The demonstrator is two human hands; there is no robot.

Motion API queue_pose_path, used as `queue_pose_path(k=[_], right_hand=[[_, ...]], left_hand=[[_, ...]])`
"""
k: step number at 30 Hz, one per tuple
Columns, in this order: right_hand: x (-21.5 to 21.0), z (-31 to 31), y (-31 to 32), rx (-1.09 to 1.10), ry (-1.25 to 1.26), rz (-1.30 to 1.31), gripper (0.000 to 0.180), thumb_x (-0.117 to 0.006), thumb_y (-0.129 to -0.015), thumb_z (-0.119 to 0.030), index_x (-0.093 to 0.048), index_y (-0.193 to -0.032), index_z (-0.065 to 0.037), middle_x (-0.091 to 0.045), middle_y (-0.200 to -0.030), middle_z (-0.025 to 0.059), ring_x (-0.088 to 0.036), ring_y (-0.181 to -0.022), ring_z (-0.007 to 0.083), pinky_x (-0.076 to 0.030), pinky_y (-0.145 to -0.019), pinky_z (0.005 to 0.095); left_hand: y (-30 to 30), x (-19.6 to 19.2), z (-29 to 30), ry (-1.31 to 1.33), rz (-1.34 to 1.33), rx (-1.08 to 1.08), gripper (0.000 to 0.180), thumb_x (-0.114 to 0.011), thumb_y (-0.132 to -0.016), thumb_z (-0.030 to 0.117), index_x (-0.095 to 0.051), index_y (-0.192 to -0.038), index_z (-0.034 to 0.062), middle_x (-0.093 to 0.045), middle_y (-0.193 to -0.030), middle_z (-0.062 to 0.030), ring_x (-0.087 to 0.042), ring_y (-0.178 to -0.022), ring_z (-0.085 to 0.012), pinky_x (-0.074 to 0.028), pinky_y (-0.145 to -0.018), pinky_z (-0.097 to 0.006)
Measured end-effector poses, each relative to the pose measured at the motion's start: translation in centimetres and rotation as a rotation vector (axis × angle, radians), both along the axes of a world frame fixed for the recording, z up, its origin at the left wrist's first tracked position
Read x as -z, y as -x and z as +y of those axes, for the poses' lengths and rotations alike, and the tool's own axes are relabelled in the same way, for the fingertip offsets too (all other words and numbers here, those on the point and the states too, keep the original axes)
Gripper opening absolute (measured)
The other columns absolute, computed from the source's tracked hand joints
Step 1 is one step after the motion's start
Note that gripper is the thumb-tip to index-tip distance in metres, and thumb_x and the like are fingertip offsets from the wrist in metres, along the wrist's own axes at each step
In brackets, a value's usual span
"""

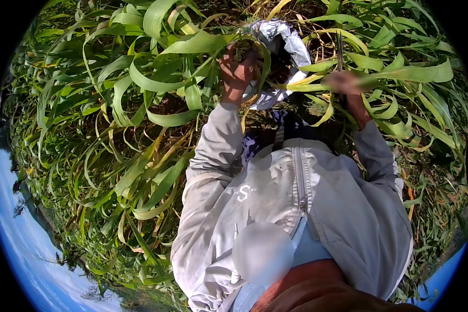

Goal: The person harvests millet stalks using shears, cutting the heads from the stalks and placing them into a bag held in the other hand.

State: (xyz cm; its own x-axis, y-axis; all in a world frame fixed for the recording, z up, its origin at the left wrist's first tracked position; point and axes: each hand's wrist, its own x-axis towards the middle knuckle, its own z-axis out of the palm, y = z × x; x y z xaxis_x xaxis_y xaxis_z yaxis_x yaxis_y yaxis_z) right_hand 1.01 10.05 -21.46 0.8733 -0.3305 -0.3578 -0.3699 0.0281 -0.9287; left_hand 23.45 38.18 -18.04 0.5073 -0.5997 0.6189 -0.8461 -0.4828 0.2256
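My left hand [236, 75] is at the left rim of an open white sack [298, 49], its fingers closed round a clumpy greenish-brown seed head [243, 48]. A long green leaf curls past that hand. The sack's mouth faces up, and its inside is mostly in dark shadow. To the right of the sack, my right hand [346, 83] is closed and partly blurred. A thin dark knife-like blade [339, 50] sticks up from it; the handle is hidden in the fist. Long leaves cross close to this hand.
Tall plants with long strap-shaped leaves [166, 83] crowd both sides, green and some yellowing. More leaves [421, 73] reach in at the right. Dry stalks and straw [317, 39] lie behind the sack. Sky [21, 223] shows at the lower left rim.
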Motion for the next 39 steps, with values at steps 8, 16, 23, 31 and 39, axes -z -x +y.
queue_pose_path(k=[8, 16, 23, 31, 39], right_hand=[[-1.1, -0.9, 0.8, 0.128, 0.097, 0.289, 0.019, -0.064, -0.085, -0.016, -0.064, -0.095, 0.0, -0.064, -0.079, 0.0019, -0.058, -0.068, 0.01, -0.046, -0.062, 0.0253], [-2.4, 0.4, 1.3, 0.059, 0.003, 0.368, 0.019, -0.064, -0.088, -0.016, -0.06, -0.093, 0.001, -0.062, -0.079, 0.0033, -0.058, -0.069, 0.0104, -0.046, -0.063, 0.0241], [1.8, 5.0, 4.0, -0.257, -0.216, 0.292, 0.014, -0.061, -0.09, -0.015, -0.058, -0.092, -0.002, -0.059, -0.081, 0.0033, -0.06, -0.077, 0.0112, -0.048, -0.068, 0.0249], [3.7, 8.4, 6.0, -0.328, -0.185, 0.331, 0.012, -0.066, -0.087, -0.014, -0.058, -0.085, -0.004, -0.05, -0.072, -0.004, -0.046, -0.066, 0.0056, -0.037, -0.057, 0.0232], [12.7, 7.6, 5.9, -0.309, 0.279, 0.495, 0.028, -0.068, -0.085, -0.027, -0.054, -0.086, -0.003, -0.052, -0.07, 0.0065, -0.052, -0.065, 0.0145, -0.043, -0.058, 0.0308]], left_hand=[[3.1, 12.5, -8.9, 0.363, 1.215, 0.149, 0.052, -0.072, -0.084, 0.033, -0.056, -0.12, -0.0003, -0.063, -0.114, -0.0194, -0.06, -0.104, -0.0319, -0.046, -0.093, -0.041], [12.9, 11.5, -2.1, 0.078, 1.185, 0.267, 0.023, -0.066, -0.086, 0.02, -0.065, -0.103, 0.0051, -0.066, -0.099, -0.0143, -0.063, -0.098, -0.0332, -0.048, -0.089, -0.042], [16.6, 16.6, 13.0, -0.213, 0.827, -0.344, 0.046, -0.07, -0.086, 0.036, -0.06, -0.111, -0.0006, -0.068, -0.096, -0.0113, -0.064, -0.084, -0.0212, -0.05, -0.071, -0.034], [16.0, 37.2, 14.6, 1.081, 3.044, 0.391, 0.036, -0.046, -0.1, 0.029, -0.054, -0.125, 0.0032, -0.061, -0.121, -0.0152, -0.045, -0.125, -0.0406, -0.041, -0.096, -0.062], [12.7, 26.9, 4.4, 0.927, 2.431, 0.134, 0.036, -0.046, -0.101, 0.026, -0.048, -0.123, -0.0023, -0.051, -0.128, -0.0262, -0.057, -0.112, -0.0343, -0.056, -0.075, -0.039]])
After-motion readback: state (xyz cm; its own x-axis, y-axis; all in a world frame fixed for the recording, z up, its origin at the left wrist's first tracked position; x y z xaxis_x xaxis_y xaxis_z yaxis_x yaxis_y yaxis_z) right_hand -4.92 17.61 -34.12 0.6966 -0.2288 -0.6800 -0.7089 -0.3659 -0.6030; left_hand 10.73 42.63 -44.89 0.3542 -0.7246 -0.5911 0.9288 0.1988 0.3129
